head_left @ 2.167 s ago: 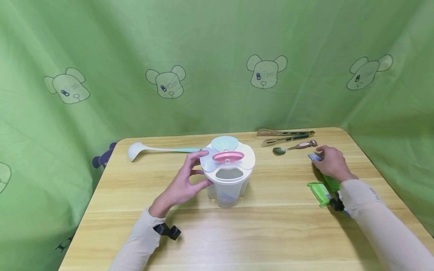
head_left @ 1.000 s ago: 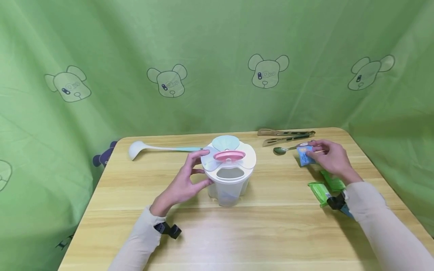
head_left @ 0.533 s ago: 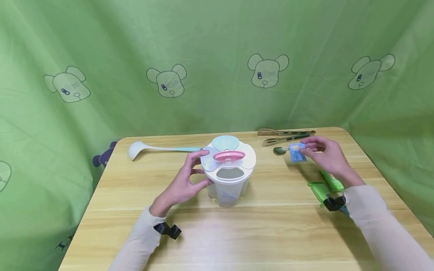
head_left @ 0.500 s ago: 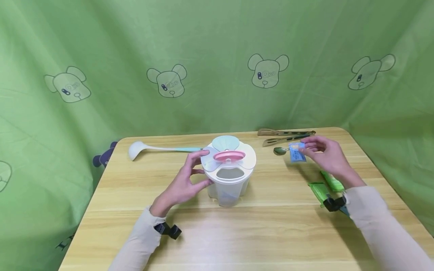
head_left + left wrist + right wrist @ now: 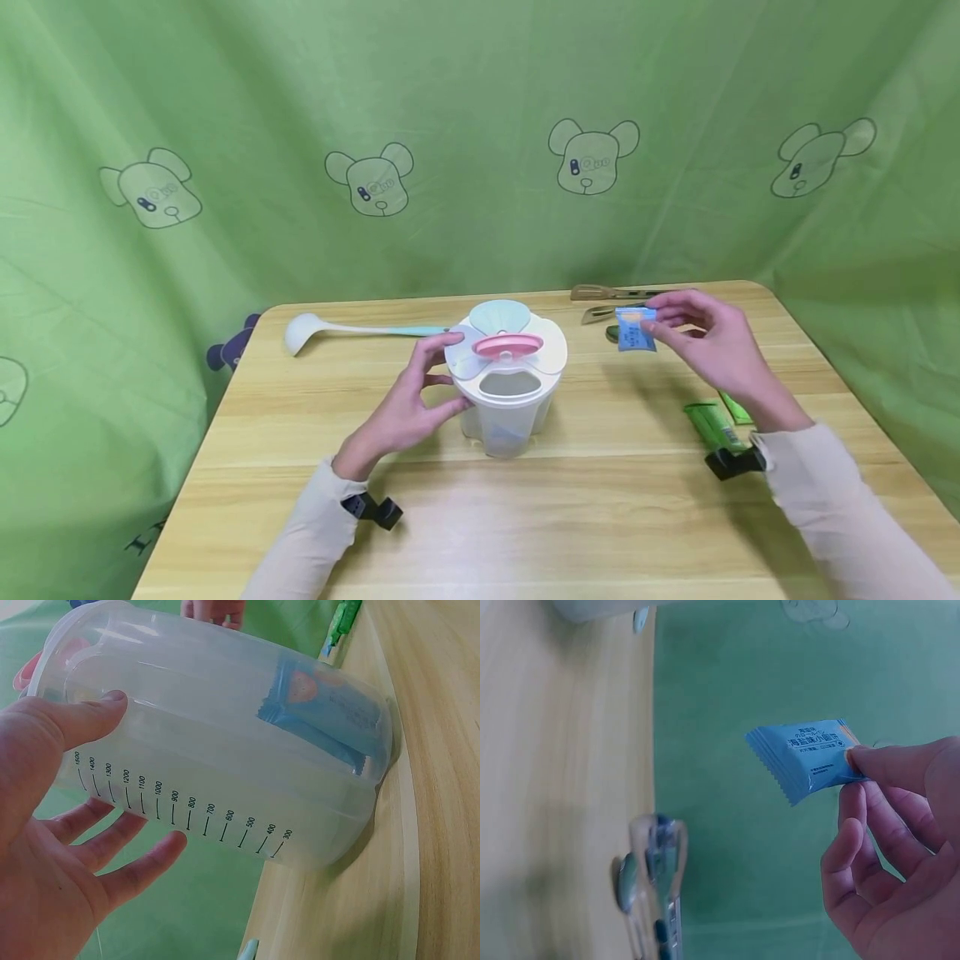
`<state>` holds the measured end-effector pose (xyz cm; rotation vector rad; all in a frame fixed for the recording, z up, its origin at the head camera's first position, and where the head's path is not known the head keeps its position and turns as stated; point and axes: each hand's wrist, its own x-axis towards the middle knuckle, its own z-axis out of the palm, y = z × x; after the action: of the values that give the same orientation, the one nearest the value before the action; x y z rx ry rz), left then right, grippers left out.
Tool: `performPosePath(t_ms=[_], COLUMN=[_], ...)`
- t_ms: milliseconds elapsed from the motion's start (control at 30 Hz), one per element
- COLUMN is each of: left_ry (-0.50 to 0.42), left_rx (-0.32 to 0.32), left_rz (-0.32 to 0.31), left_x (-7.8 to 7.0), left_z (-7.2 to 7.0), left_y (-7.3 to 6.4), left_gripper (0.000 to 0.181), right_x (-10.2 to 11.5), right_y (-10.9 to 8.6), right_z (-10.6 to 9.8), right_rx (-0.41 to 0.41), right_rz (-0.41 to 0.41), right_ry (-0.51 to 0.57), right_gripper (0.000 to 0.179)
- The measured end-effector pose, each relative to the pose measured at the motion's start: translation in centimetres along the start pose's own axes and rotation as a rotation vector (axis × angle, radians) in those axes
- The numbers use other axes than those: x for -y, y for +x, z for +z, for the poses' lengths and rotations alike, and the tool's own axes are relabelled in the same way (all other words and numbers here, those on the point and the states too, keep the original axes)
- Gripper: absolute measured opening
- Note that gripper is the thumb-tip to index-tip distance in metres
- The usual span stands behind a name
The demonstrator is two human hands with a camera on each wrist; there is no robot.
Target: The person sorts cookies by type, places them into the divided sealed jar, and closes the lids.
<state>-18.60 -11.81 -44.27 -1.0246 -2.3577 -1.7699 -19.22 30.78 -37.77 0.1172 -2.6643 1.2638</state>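
A translucent storage canister [image 5: 507, 429] stands upright mid-table, its flower-shaped lid [image 5: 551, 348] in white and pale blue. One pink flap [image 5: 507, 344] is raised behind an opening [image 5: 510, 383] in the lid. My left hand [image 5: 401, 408] holds the canister by its left side, thumb in front and fingers behind. Through the wall, the left wrist view shows a blue snack packet [image 5: 330, 712] inside at the bottom, beside printed volume marks. My right hand [image 5: 708, 337] pinches another small blue snack packet [image 5: 806, 756] between thumb and fingers, in the air right of the canister.
A white ladle [image 5: 303, 332] with a pale blue handle lies behind on the left. At the back right are tongs [image 5: 596, 292] and a partly hidden spoon [image 5: 612, 333]. Green packets [image 5: 708, 423] lie near my right wrist. A green curtain [image 5: 480, 167] hangs behind the table.
My right hand picked up the blue packet from the table's right side, lifted it and carried it left toward the canister. My left hand stayed on the canister.
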Motion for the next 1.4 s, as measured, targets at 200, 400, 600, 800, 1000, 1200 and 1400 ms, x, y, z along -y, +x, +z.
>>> performPosePath(t_ms=[200,400,600,800,1000,1200,1400], left_ry=[-0.005,-0.013,-0.016,-0.011,-0.016,-0.011,-0.019], left_rx=[-0.001,0.001,0.002,0.001,0.001,0.001,-0.001], left_rz=[-0.002,-0.011,-0.018,-0.018,-0.013,0.001,0.006], left_x=[-0.1,0.0,0.0,0.1,0.1,0.0,0.0], left_z=[0.1,0.2,0.2,0.0,0.0,0.0,0.0], left_y=[-0.1,-0.1,-0.1,-0.1,-0.1,-0.1,0.0], left_gripper=[0.090,0.090,0.090,0.090,0.089,0.088,0.088], right_x=[1.8,3.8,6.9,8.7,9.3,10.1,10.8], right_y=[-0.6,-1.8,-3.0,-3.7,-4.1,-4.5,-4.7], right_z=[0.5,1.2,1.9,3.0,4.5,5.1,6.4], right_rx=[-0.019,-0.017,-0.037,-0.079,-0.111,-0.124,-0.087], right_rz=[-0.074,-0.143,-0.279,-0.389,-0.492,-0.559,-0.551], right_ry=[0.027,0.101,0.189,0.286,0.407,0.463,0.378], right_gripper=[0.035,0.031,0.033,0.031,0.031,0.034,0.037])
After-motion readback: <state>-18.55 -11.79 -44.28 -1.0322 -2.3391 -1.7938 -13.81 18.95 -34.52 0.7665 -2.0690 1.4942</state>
